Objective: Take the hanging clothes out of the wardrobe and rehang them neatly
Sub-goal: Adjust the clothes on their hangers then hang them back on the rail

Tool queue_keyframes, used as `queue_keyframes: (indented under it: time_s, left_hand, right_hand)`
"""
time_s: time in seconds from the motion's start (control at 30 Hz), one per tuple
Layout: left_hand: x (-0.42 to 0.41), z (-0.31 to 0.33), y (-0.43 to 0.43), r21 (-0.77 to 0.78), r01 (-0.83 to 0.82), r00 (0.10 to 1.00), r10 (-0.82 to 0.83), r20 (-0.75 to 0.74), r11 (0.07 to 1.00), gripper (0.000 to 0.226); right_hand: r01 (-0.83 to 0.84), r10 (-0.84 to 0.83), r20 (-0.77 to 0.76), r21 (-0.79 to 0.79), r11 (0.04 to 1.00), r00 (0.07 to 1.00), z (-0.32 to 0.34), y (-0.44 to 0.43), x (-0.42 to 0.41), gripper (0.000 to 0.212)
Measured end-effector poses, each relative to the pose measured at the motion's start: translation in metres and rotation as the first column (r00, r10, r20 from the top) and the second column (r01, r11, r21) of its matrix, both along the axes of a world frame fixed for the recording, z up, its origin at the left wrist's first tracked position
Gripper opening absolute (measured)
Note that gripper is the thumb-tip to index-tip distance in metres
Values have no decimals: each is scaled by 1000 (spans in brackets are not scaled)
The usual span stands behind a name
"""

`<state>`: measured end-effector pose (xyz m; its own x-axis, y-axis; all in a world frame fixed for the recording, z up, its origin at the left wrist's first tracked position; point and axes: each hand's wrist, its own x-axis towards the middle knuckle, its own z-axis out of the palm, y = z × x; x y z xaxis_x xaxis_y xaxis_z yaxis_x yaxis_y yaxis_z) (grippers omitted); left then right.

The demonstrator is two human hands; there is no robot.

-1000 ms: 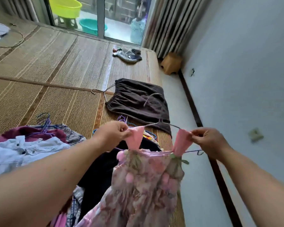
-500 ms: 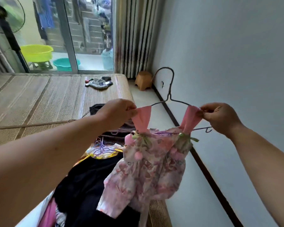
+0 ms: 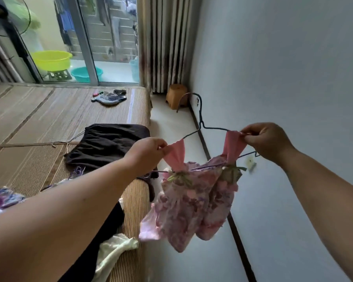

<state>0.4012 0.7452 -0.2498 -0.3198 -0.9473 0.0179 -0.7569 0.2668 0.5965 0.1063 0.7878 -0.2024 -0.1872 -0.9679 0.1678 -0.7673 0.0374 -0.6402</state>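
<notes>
The left hand (image 3: 145, 154) and right hand (image 3: 267, 142) each pinch a pink strap of the small flowered pink cloth dress (image 3: 192, 204), seemingly to seat it evenly on the thin dark wire hanger (image 3: 200, 121), held up beyond the right edge of the straw-mat bed (image 3: 49, 119).

Far off to my left, a yellow basin (image 3: 51, 60) sits just beside a teal basin (image 3: 86, 73). Farther right, a brown stool (image 3: 176, 95) stands below the striped curtain (image 3: 163, 43).
</notes>
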Motion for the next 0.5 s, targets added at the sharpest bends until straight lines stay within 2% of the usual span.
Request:
queue_keyframes:
  time_s: [0.23, 0.4, 0.5]
  left_hand:
    - [-38, -16, -28, 15, -107, 994, 107, -15, 994, 20]
    - [-33, -42, -53, 57, -193, 973, 198, -115, 980, 18]
    - [-22, -54, -67, 14, -158, 987, 157, 10, 987, 17]
  right_hand:
    - [-96, 94, 23, 101, 990, 995, -4, -47, -47, 7]
    - [-163, 161, 26, 111, 980, 987, -27, -102, -42, 10]
    - [-214, 215, 8, 143, 966, 977, -41, -141, -32, 10]
